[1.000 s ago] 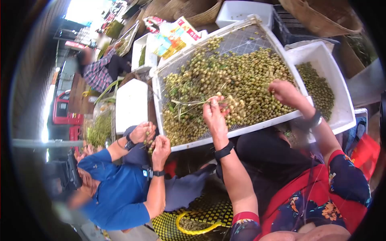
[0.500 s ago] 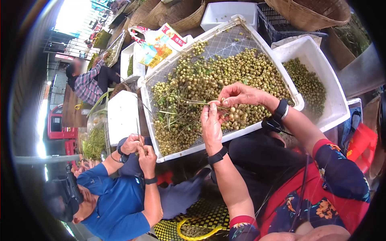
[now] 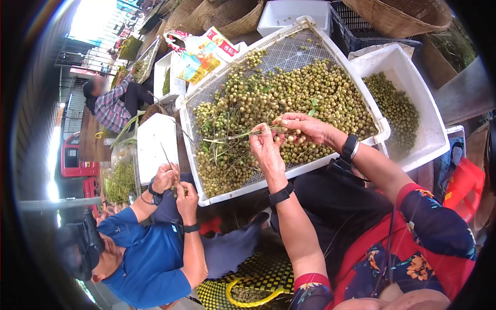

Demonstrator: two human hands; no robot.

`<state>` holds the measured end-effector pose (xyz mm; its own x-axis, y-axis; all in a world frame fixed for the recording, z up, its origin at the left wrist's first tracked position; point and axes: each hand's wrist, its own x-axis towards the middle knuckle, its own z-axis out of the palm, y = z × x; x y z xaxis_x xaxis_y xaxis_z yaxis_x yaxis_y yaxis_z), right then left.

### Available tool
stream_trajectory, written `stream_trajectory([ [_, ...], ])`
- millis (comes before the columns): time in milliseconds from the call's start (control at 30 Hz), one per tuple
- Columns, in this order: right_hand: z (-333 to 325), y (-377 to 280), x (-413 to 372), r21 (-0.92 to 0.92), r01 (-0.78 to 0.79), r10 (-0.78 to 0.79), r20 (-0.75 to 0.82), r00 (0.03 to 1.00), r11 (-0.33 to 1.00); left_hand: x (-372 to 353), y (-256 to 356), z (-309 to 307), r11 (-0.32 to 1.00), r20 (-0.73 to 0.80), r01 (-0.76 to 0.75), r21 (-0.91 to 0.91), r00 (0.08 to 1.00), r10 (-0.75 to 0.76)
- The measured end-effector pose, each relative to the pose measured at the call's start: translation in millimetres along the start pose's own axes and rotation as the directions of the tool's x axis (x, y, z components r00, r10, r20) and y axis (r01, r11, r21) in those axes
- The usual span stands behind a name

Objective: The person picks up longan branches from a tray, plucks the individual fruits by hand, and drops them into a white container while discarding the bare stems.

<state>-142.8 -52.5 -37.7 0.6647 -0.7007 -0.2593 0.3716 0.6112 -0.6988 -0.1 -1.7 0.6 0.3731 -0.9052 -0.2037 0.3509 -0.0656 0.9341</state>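
Over a white mesh-bottomed tray (image 3: 385,129), my two hands work close together on one sprig of small round yellow-green fruits (image 3: 295,137). My left hand (image 3: 267,152) has its fingers closed around the thin stems, which stick out to the left. My right hand (image 3: 309,128) pinches at the fruit end of the same sprig, thumb and forefinger together. Beneath both hands lies a wide heap of loose fruits (image 3: 330,98). Bare stalks and some green leaves are tangled through its left part.
A white foam box (image 3: 434,129) of smaller green fruits stands at the right. On the left a person in a blue shirt (image 3: 150,253) handles a thin stem beside a white box lid (image 3: 157,147). Woven baskets (image 3: 403,18) are behind; a yellow-black basket (image 3: 258,274) sits below.
Both my hands have shifted slightly left with the sprig, and my right wrist has come lower. The person in blue has lowered their hands a little.
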Motion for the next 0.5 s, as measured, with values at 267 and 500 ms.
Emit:
stream_trajectory([
  [267,-13,-5,9,0.173,0.071,-0.046,-0.148,0.988,0.982,-6,-4,6,0.996,0.139,0.08,0.044,0.987,-0.085],
  [500,-9,-23,-36,0.081,0.023,-0.022,-0.016,1.0,0.996,-35,15,22,0.995,0.272,0.08,0.058,0.958,-0.093],
])
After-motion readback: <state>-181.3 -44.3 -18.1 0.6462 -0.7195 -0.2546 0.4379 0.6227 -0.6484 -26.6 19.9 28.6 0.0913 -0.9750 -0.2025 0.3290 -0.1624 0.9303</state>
